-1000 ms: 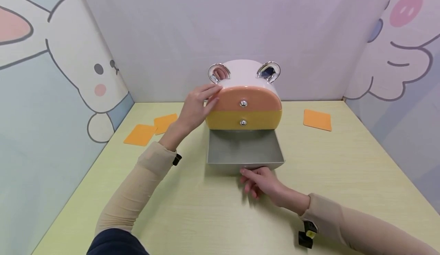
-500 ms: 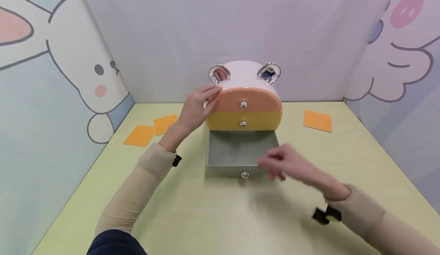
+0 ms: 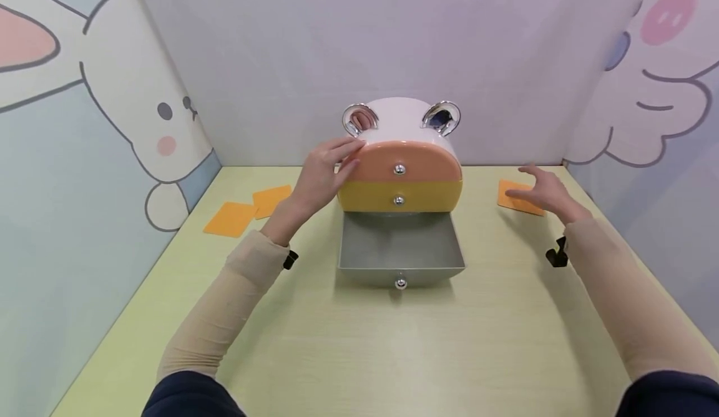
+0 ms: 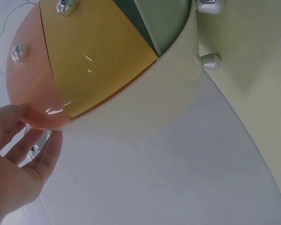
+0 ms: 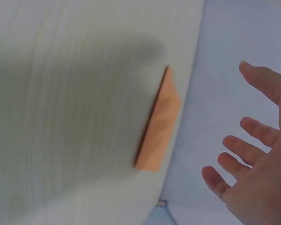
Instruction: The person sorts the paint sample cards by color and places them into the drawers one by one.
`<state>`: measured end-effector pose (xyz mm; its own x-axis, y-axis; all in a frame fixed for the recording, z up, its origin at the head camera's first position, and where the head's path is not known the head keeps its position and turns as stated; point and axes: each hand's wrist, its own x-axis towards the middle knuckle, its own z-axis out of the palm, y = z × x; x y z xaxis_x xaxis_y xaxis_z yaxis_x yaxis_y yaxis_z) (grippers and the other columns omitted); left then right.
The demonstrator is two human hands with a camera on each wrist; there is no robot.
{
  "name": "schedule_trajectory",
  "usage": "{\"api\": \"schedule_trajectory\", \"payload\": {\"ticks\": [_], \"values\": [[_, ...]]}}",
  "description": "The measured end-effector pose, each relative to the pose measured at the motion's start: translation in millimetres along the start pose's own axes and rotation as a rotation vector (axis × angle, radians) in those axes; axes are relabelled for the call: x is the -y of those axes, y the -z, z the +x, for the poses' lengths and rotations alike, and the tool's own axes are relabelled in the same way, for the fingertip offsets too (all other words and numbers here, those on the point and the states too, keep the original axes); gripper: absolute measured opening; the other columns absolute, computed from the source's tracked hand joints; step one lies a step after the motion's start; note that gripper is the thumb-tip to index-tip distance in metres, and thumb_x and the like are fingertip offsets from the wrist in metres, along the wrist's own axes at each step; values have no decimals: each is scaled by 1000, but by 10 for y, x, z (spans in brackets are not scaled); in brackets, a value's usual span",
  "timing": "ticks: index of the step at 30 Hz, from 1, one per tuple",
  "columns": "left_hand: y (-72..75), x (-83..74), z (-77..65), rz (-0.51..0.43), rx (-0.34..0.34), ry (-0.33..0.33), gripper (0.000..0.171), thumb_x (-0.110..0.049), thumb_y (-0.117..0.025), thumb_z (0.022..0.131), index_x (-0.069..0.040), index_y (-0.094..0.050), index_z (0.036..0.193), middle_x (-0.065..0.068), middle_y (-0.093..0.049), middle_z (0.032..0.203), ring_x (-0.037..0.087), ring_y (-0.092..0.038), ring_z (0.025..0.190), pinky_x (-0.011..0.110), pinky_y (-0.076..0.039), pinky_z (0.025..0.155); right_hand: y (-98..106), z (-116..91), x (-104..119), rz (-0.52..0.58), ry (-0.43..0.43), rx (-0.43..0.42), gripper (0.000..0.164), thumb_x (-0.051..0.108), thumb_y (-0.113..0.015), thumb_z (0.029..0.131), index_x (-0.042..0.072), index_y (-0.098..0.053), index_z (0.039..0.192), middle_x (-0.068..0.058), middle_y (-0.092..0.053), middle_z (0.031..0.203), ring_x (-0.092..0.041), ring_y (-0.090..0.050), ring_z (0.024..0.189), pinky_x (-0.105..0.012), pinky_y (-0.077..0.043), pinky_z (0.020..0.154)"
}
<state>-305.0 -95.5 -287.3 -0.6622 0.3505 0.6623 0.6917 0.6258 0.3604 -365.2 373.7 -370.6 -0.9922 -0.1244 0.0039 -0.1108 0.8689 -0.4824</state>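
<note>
A small drawer box [image 3: 400, 108] with a white shell and silver ears stands at the back middle. Its orange top drawer [image 3: 415, 160] and yellow middle drawer [image 3: 367, 198] are closed, while the grey bottom drawer [image 3: 401, 245] is pulled out with nothing in it. My left hand [image 3: 326, 170] holds the box's upper left edge. In the left wrist view its thumb lies on the orange front and its fingers [image 4: 49, 154] bend over the side near an ear. Above an orange square card [image 3: 525, 206] at the right hovers my right hand [image 3: 550, 193], thumb and fingers spread, holding nothing.
Two more orange cards, a nearer card [image 3: 229, 219] and a farther card [image 3: 272, 200], lie left of the box, edges close together. Cartoon-printed panels [image 3: 129, 111] flank the pale wooden table [image 3: 359, 354], with a plain white backdrop [image 3: 281, 61] behind.
My right hand has let go of the grey drawer's knob and swung right and away from me to the right-hand card. The left hand stays at the box.
</note>
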Motion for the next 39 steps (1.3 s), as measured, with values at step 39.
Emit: {"api": "schedule_trajectory", "payload": {"ticks": [39], "values": [[-3,-15,-5,-6,3,18,34,-15,-67,91,-8,-66,124,12,-66,123,27,-62,113,38,-50,99,-178,80,-334,-124,-96,162,119,60,-72,75,-8,-9,149,-39,-39,134,-54,-37,121,-79,-15,93]]}}
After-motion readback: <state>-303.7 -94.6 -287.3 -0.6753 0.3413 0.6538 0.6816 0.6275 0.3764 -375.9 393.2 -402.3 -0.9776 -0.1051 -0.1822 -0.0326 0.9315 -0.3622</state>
